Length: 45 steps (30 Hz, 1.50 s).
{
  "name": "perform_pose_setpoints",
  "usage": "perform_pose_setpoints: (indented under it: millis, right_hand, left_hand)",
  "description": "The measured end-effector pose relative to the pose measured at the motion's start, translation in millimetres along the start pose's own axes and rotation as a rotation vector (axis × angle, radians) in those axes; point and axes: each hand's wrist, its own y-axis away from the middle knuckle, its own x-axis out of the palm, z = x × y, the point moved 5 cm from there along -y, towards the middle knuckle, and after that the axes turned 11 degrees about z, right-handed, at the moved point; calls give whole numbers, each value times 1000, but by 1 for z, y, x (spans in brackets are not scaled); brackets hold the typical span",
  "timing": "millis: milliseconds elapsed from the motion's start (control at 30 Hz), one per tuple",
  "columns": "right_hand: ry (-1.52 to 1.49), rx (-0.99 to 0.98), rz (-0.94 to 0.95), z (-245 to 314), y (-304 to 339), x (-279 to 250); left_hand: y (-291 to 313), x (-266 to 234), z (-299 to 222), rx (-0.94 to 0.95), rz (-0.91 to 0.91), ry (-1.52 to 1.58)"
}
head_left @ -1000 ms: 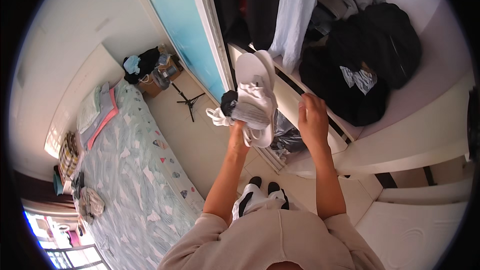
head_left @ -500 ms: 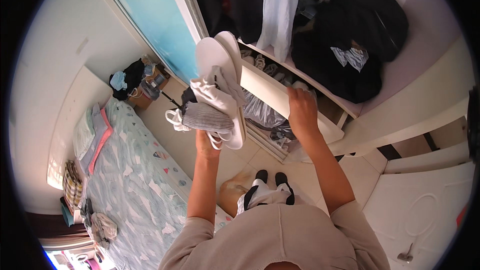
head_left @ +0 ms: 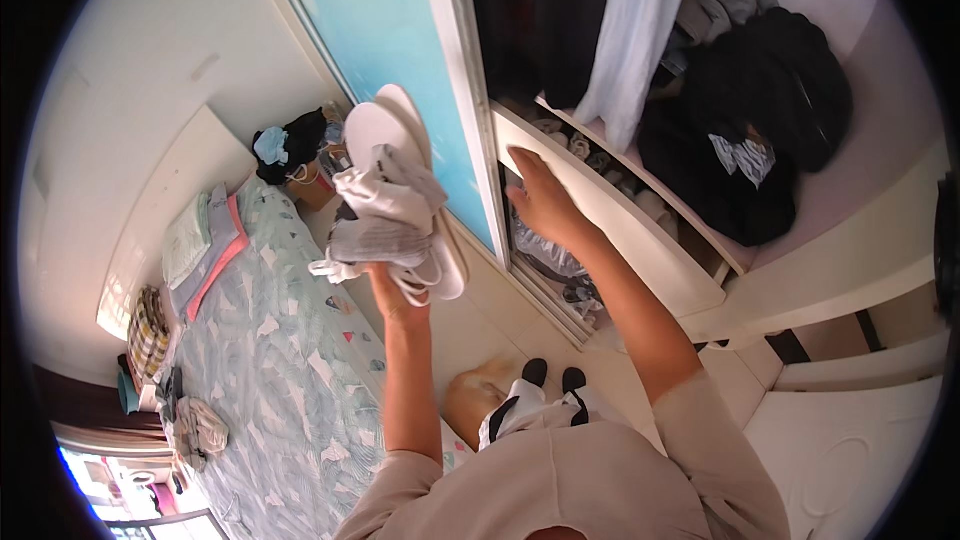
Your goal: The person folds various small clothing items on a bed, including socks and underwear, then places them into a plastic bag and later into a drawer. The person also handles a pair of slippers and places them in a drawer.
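My left hand (head_left: pixel 398 298) is closed around a bundle held up over the floor beside the bed. In it are pale slippers (head_left: pixel 388 125) with flat soles, a crumpled light cloth (head_left: pixel 385 195) and a grey ribbed sock (head_left: pixel 382 242). White straps dangle below the bundle. My right hand (head_left: pixel 545 202), fingers stretched out, is at the left part of a white drawer front (head_left: pixel 610 208); I cannot tell whether it touches. The drawer is partly pulled out and several rolled socks or small cloths (head_left: pixel 580 145) lie inside. Below it is a clear plastic bag (head_left: pixel 545 252).
Above the drawer, clothes hang in the wardrobe, with a black bag or garment heap (head_left: pixel 715 170) on its shelf. A blue sliding door (head_left: pixel 385 30) stands left of it. The bed (head_left: pixel 270 340) fills the left side. A tan dog (head_left: pixel 475 402) is near my feet.
My right hand has moved left along the drawer front, from its right part, and its fingers have straightened. My left hand with the bundle has shifted left, away from the drawer.
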Motion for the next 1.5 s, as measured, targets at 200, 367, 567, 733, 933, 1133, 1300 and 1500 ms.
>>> perform_pose_setpoints:
  millis: [200,367,567,733,933,1133,1300,1500]
  right_hand:
    - [-389,110,-87,-59,-97,79]
    - [-354,-2,-180,-72,-102,102]
    - [-1271,71,-1,-46,-128,99]
    - [-888,152,-86,-82,-152,86]
    - [430,-23,-287,20,-30,-9]
    - [539,413,-166,-22,81,-52]
    - [401,337,-203,-6,88,-46]
    - [83,206,-114,16,111,-20]
  left_hand:
    - [-32,-26,50,-70,-194,-55]
    - [-47,-35,60,-63,-283,-184]
    - [-57,-55,63,-51,-328,-187]
    - [-54,-49,83,-102,-361,-138]
    - [-19,-55,69,-144,-323,-126]
    - [-17,17,80,-319,-165,-3]
    - [-28,53,91,-342,-89,47]
    - [-38,49,82,-397,-41,21]
